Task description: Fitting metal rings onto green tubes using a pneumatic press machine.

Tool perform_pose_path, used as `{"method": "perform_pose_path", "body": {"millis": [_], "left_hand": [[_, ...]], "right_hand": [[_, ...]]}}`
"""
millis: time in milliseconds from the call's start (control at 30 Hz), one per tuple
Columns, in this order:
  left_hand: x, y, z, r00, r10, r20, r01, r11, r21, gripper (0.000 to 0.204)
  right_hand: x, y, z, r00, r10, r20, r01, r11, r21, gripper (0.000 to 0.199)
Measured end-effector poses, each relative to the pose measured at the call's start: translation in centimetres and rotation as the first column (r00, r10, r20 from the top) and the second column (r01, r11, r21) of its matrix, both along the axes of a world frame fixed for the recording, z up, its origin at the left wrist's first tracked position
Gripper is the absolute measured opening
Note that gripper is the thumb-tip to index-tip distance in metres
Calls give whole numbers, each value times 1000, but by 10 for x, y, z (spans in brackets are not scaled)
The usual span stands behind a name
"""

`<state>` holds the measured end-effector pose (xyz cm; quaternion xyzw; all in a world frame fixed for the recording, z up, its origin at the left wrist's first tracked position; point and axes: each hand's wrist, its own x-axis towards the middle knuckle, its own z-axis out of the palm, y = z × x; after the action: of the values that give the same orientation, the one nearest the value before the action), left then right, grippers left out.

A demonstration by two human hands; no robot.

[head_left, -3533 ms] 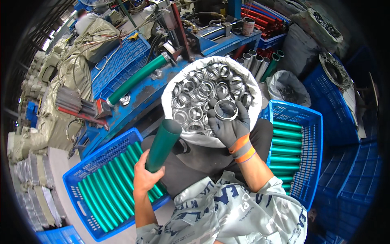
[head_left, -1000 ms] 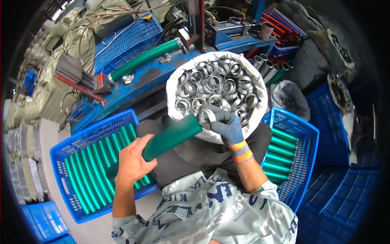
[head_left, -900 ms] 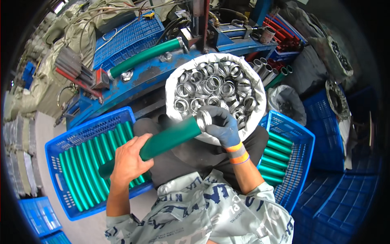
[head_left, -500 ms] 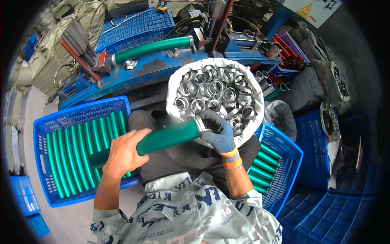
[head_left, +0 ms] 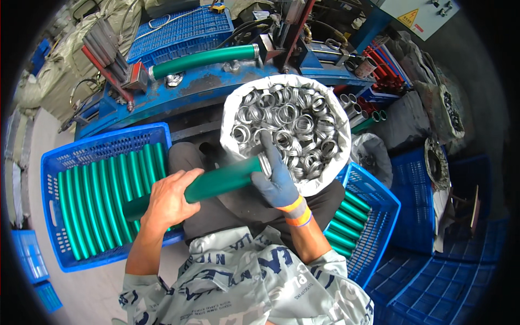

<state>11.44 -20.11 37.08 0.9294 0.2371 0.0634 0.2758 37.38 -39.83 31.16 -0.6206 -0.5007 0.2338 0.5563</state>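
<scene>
My bare left hand is wrapped round a green metal tube, held at a slant over my lap. A silver ring sits at the tube's right end. My right hand, in a blue-grey glove with an orange cuff, closes about that ringed end, thumb on the near side and fingers stretched along the far side. Just beyond the glove stands a white sack full of loose silver rings. The tube's lower left end lies over a blue crate holding several green tubes.
Another blue crate with green tubes stands at my right. Across the back runs a blue machine bench carrying a green tube between two clamps. A small sack and blue crates lie farther right.
My right hand has shifted a little down and left on the ringed end, its index finger now stretched out past the ring. The left hand keeps its hold on the tube.
</scene>
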Motion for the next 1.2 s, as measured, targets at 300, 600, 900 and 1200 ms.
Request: {"method": "perform_pose_path", "body": {"millis": [300, 600, 900, 1200], "left_hand": [[2, -5, -12, 998, -20, 58, 16, 998, 67, 74], [11, -7, -25, 999, -28, 30, 23, 988, 152, 74], [-1, 5, -26, 984, 96, 150, -90, 995, -45, 70], [-12, 6, -3, 756, 433, 491, -1, 750, -661, 72]], "right_hand": [[0, -2, -15, 999, -19, 50, 17, 999, 38, 91], [4, 3, -29, 930, -26, -366, -10, 995, -96, 89], [109, 6, -21, 921, -372, 120, 383, 920, -84, 41], [124, -10, -81, 593, -25, 805, 510, 785, -352, 30]]}}
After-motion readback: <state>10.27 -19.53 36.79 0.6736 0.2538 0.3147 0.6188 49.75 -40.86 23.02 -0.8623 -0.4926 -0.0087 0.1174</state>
